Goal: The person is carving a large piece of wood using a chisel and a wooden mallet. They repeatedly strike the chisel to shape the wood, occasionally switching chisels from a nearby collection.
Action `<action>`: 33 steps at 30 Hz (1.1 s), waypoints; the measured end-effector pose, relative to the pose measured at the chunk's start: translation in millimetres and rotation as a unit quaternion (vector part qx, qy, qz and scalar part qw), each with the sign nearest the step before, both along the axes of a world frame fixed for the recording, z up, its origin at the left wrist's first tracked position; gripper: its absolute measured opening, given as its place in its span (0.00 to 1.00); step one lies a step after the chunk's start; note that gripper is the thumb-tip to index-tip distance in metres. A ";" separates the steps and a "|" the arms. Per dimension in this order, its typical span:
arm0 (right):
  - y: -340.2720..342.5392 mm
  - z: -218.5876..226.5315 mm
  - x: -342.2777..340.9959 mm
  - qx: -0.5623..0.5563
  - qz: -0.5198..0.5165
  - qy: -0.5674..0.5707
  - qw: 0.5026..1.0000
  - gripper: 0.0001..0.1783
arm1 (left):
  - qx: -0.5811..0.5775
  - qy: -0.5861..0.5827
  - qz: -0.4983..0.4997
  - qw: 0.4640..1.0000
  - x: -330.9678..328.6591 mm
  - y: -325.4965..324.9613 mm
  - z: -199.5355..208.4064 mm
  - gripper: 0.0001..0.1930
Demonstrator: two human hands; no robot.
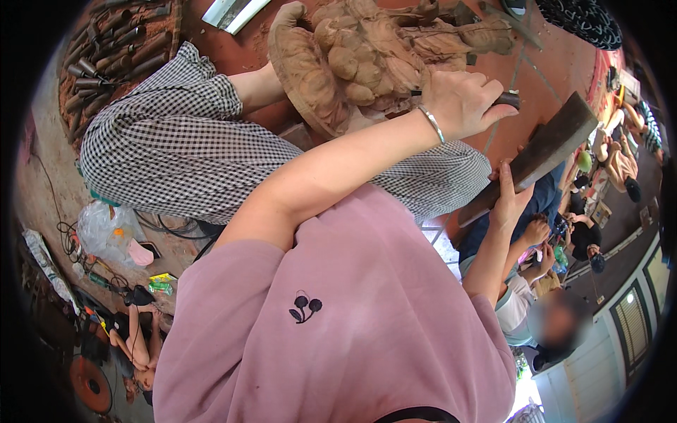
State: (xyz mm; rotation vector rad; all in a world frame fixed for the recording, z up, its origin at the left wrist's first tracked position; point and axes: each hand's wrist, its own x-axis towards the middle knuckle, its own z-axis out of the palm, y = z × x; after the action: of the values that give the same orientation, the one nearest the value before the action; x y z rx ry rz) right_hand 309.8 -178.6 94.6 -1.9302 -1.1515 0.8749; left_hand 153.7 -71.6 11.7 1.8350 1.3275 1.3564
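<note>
chisel (509,99), clasped in the left hand (462,106), looks light and stiff, best held around its middle; carving (367,63) just left of that hand; right hand (509,197) grips a likely heavier wooden bar (553,144).

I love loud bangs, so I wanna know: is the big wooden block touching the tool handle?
Apart. The head view shows red floor between the wooden block and the end of the tool handle, which sticks out of the left hand.

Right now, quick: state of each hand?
Left hand: closed, holding a dark-handled tool.
Right hand: closed, holding a long, dark wooden bar.
</note>
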 end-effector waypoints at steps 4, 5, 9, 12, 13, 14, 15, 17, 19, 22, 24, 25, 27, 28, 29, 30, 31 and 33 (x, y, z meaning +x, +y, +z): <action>1.1 -2.5 3.5 0.011 -0.007 0.017 1.000 0.28 | -0.006 0.009 0.003 1.000 -0.4 -0.1 2.8 0.19; 1.4 -3.3 4.9 0.012 -0.008 0.021 1.000 0.28 | -0.004 0.005 0.006 1.000 0.4 1.1 0.7 0.19; 2.6 -4.5 8.3 0.008 -0.006 0.026 1.000 0.27 | -0.014 0.015 0.004 1.000 -0.9 1.2 1.6 0.19; 4.1 -4.5 8.1 0.006 -0.011 0.029 1.000 0.27 | -0.010 0.020 0.014 1.000 0.8 2.8 -0.8 0.19; 4.8 -3.9 7.6 0.002 -0.015 0.031 0.999 0.28 | -0.013 0.020 0.018 1.000 1.3 3.3 -1.5 0.19; 5.2 -3.5 7.2 -0.001 -0.020 0.033 0.999 0.28 | -0.016 0.019 0.023 0.999 1.6 3.9 -2.1 0.19; 5.0 -3.3 6.7 -0.012 -0.017 0.034 0.999 0.27 | -0.020 0.019 0.027 0.999 2.0 4.5 -2.6 0.19; 5.4 -2.8 6.3 -0.034 -0.011 0.034 0.999 0.24 | -0.027 0.021 0.030 0.999 2.0 6.0 -3.4 0.19; 2.7 -5.2 16.6 -0.108 0.040 -0.102 0.988 0.22 | -0.032 0.020 0.030 0.999 0.9 6.4 -2.9 0.20; 0.0 -5.4 13.0 -0.142 0.027 -0.107 0.984 0.18 | -0.031 0.015 0.027 0.999 0.2 6.2 -3.0 0.19; -3.1 -9.4 9.6 -0.119 -0.019 0.009 0.993 0.19 | -0.024 0.012 0.027 0.999 1.8 6.5 -5.9 0.19; -4.0 -11.1 12.8 -0.116 0.013 -0.065 0.991 0.18 | -0.028 0.013 0.024 0.999 1.1 6.5 -5.7 0.19; -5.5 -14.5 21.4 -0.108 0.078 -0.212 0.968 0.17 | -0.036 0.014 0.019 0.999 -1.0 6.0 -4.8 0.19; -3.8 -12.6 18.6 -0.110 0.055 -0.172 0.977 0.17 | -0.037 0.013 0.019 0.999 -0.7 5.8 -5.0 0.19; -0.6 -8.9 13.3 -0.113 0.033 -0.132 0.984 0.17 | -0.038 0.011 0.020 0.999 -0.4 5.5 -5.3 0.19; 0.8 -6.8 10.6 -0.114 0.010 -0.091 0.989 0.17 | -0.038 0.010 0.020 0.999 0.0 5.3 -5.4 0.18; -0.2 -7.0 10.4 -0.122 0.006 -0.085 0.989 0.17 | -0.036 0.011 0.021 0.999 -0.2 5.2 -5.1 0.18; -3.3 -8.5 11.1 -0.138 -0.003 -0.074 0.988 0.17 | -0.031 0.011 0.023 0.999 -0.8 5.2 -4.1 0.18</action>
State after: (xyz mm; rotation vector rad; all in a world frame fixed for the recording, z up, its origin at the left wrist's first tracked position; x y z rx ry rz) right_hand 320.9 -181.9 86.1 -2.2551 -1.1558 0.9421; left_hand 152.9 -66.4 7.6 1.7943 1.4162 1.3070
